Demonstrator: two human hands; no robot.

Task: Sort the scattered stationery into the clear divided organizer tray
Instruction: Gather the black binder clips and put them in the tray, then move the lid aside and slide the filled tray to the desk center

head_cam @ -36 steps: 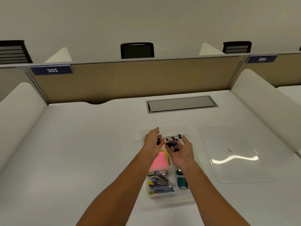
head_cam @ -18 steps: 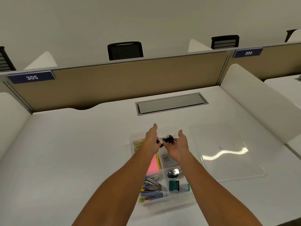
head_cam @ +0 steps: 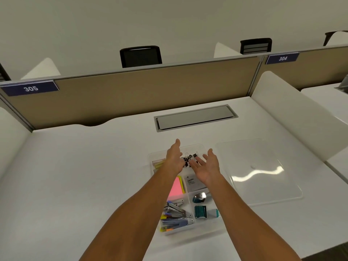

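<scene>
At the centre of the frame, on the white desk (head_cam: 79,176), stood the clear divided organizer tray (head_cam: 205,226). Both of the person's hands were held over its far end, close together but not touching. The left hand (head_cam: 174,160) was turned edge-on with thumb raised; whether its fingers pinched anything could not be told. The right hand (head_cam: 206,166) lay palm up, fingers straight and spread. Between the two hands sat a cluster of black binder clips (head_cam: 190,158), at the right hand's fingertips, above the tray's far compartment.

Lower in the frame, the tray's compartments held pink sticky notes (head_cam: 176,189), a small grey card packet (head_cam: 193,183), staplers (head_cam: 177,211) with coloured pens beneath, and two teal tape dispensers (head_cam: 200,211). Yellow items at the tray's far left corner were too indistinct to name.

Right of the tray, apart from it, lay the clear lid (head_cam: 258,172) flat on the desk. Toward the upper centre, a grey cable hatch (head_cam: 194,118) was set into the desk before the tan partition (head_cam: 141,93).
</scene>
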